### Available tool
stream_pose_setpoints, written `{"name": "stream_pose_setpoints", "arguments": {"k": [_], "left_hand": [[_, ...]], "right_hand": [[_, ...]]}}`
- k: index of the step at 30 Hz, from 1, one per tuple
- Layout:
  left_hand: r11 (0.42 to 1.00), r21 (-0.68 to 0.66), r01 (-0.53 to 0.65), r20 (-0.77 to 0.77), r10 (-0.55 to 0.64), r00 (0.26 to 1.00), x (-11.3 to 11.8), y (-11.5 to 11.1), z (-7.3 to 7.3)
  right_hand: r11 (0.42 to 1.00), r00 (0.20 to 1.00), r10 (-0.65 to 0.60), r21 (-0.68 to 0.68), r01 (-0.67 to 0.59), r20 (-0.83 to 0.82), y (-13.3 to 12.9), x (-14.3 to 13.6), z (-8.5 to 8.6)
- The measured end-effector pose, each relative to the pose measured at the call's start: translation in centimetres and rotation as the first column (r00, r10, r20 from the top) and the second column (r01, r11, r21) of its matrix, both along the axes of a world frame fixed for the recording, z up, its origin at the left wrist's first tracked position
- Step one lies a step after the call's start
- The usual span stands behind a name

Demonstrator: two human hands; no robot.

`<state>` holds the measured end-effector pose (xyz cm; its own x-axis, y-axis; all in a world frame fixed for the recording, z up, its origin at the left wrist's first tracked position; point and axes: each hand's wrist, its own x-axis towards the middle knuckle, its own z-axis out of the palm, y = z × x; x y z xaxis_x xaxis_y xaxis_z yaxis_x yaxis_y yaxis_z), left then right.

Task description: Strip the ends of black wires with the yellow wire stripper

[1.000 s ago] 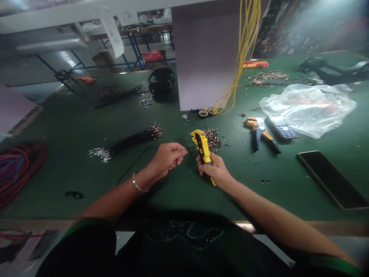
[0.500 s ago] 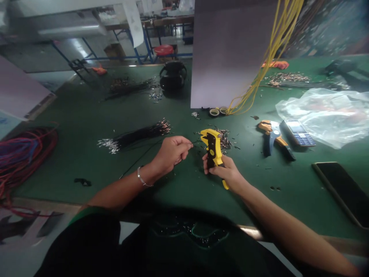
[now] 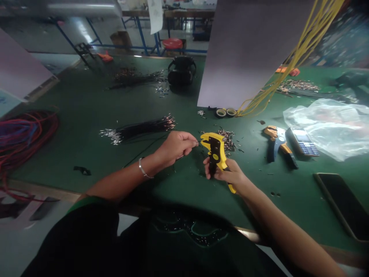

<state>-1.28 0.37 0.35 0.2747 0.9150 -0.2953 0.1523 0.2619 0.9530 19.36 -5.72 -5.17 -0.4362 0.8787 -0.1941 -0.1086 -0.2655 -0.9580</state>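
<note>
Yellow-and-black wire stripper (image 3: 215,148) is in the right hand (image 3: 230,172), whose fingers are wrapped around its handles above the green desk (image 3: 184,188); its head points up and to the left. The left hand (image 3: 176,148) pinches a thin black wire (image 3: 199,141) between thumb and fingertips, the wire's short end right at the stripper's mouth; whether it lies between the jaws cannot be told. Just behind the tool is a heap of small clippings (image 3: 230,141). Beyond the left hand lies a bundle of black wires (image 3: 138,129), silvery at one end and coppery at the other. To the right, an orange-and-blue hand tool (image 3: 279,141) lies beside a keypad phone (image 3: 304,143), near a crumpled clear plastic bag (image 3: 331,125)
</note>
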Motion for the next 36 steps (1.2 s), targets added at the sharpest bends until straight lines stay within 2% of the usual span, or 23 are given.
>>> {"name": "stream_pose_setpoints", "arguments": {"k": [8,16,29,36], "left_hand": [[0.993,-0.089,0.075,0.154,-0.061,0.986,-1.4,1.4,0.7],[0.989,-0.104,0.101,0.130,-0.088,0.988,-1.1,1.0,1.1],[0.977,-0.116,0.180,0.145,-0.163,0.976,-1.5,1.2,0.9],[0.977,-0.120,0.178,0.138,-0.161,0.977,-1.5,1.3,0.7]], "right_hand": [[0.988,0.974,0.138,-0.039,-0.147,-0.177,0.5,1.0,-0.1],[0.980,0.976,0.193,-0.022,-0.196,-0.106,0.3,0.9,0.3],[0.979,0.970,0.181,-0.066,-0.194,-0.165,0.2,0.5,-0.1],[0.982,0.972,0.166,-0.065,-0.179,-0.167,-0.3,0.5,-0.2]]}}
